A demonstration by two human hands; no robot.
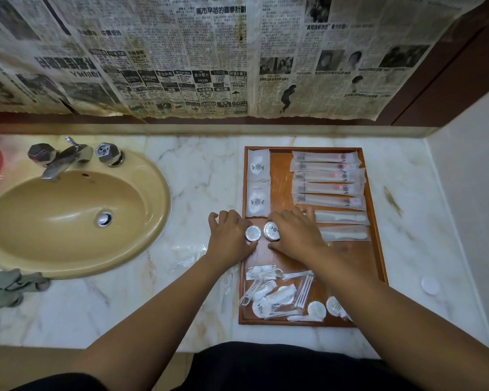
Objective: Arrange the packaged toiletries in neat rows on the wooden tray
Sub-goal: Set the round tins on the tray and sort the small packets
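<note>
Left hand [229, 235] pinching a round silver packet [253, 232] at the left edge of the wooden tray [280, 170], right hand [295, 232] curling round a second round packet [271, 230] just beside it, square sachets [258, 167] and long packets [326, 177] lying in rows at the tray's far end, cotton buds [304, 290] lying loose at its near end, tray sitting on the marble worktop [203, 176].

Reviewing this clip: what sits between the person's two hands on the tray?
In the head view, two round silver packets lie side by side on the wooden tray, one against the left hand, the other partly under the right hand.
</note>
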